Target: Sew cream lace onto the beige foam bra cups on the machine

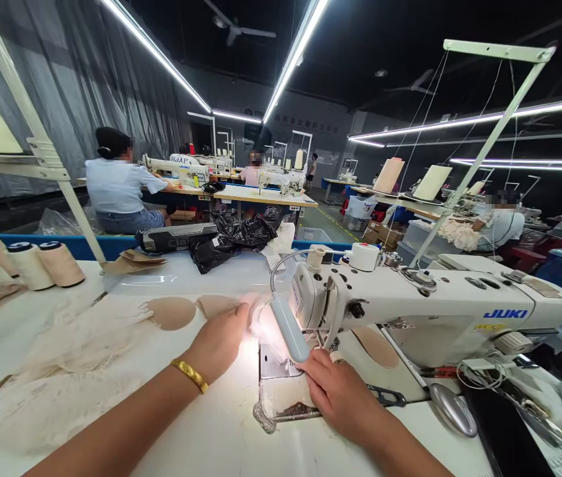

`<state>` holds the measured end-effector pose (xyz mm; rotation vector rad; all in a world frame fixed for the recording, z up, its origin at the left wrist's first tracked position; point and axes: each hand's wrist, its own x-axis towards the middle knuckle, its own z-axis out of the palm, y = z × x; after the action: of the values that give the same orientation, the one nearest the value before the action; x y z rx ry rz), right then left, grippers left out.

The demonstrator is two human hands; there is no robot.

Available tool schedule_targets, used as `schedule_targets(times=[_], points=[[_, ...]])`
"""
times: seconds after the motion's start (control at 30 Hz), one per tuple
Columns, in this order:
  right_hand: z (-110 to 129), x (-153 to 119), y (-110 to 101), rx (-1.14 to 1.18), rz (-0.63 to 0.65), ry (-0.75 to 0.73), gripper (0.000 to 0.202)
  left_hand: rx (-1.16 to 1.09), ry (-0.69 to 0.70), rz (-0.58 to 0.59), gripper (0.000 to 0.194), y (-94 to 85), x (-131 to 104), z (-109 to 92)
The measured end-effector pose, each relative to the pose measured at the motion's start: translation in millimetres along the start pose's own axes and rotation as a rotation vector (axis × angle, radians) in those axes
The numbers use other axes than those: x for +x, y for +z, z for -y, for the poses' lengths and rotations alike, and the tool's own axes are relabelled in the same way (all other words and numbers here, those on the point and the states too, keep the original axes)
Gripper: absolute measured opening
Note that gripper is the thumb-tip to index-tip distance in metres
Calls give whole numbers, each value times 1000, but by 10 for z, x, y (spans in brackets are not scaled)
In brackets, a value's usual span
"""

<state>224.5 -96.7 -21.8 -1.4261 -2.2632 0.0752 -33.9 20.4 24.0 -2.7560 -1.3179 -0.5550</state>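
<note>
Pale lace fabric (265, 324) lies on the table (201, 437) at the needle of 1 white sewing machine (410, 308), under its lamp glare. Left hand (218, 341) rests on the fabric, fingers curled; grip can't tell w/ the glare. Right hand (340, 394) lies flat, fingers loose, pressing the fabric nr the plate. 1 gold bracelet (190, 374) on left wrist. 2 tan cups (171, 313) beyond; 3 thread cones (59, 263) far left. 1 scissors (384, 396) just right of right hand.
</note>
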Motion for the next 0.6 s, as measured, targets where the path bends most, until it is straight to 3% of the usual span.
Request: schedule_targets(times=[0.07, 0.17, 0.3, 0.37, 0.6], points=[[-1, 2, -6, 11, 2, 1, 32, 40, 18, 65, 15, -61, -98, -5], [-5, 5, -9, 15, 9, -2, 31, 47, 87, 147, 18, -63, -226, -164], [-13, 9, -27, 13, 14, 5, 30, -91, 362, 181, 23, 50, -259, -453], [-20, 11, -48, 21, 31, 9, 31, -157, 438, 171, 21, 110, -240, -532], [-37, 20, -80, 65, 84, 43, 30, -241, 376, -25, 21, 293, -216, -590]])
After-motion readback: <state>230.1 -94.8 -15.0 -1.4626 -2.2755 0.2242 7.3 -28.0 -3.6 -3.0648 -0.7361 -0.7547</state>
